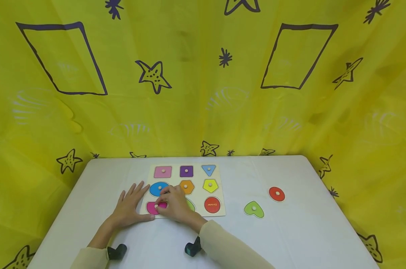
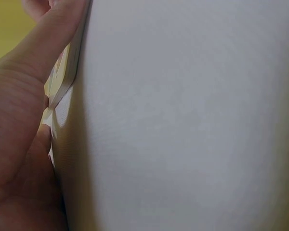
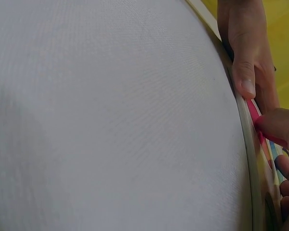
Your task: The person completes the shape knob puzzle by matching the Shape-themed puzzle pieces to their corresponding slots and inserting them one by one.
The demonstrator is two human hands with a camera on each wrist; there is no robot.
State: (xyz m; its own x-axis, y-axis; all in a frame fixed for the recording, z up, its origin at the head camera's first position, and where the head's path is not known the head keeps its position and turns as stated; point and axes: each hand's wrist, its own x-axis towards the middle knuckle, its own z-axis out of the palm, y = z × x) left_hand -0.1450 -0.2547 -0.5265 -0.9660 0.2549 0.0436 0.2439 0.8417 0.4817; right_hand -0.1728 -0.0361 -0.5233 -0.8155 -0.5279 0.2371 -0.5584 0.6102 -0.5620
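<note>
A pale wooden puzzle board (image 1: 199,213) lies on the table with knobbed shape pieces in its rows. At its near left corner, my right hand (image 1: 177,204) pinches the small knob of a magenta puzzle piece (image 1: 151,209), which lies at the magenta spot. My left hand (image 1: 129,209) rests with spread fingers along the board's left side, its thumb (image 3: 245,79) at the near edge. Beside the right hand are a blue oval piece (image 1: 154,189) and an orange hexagon piece (image 1: 188,189). The right hand partly hides a green spot (image 1: 191,204).
Right of the board lie a loose green heart piece (image 1: 256,213) and a loose red round piece (image 1: 274,196). The board's red circle spot (image 1: 212,209) shows printed lettering and no knob. A yellow patterned curtain (image 1: 189,112) hangs behind the white table (image 1: 290,235).
</note>
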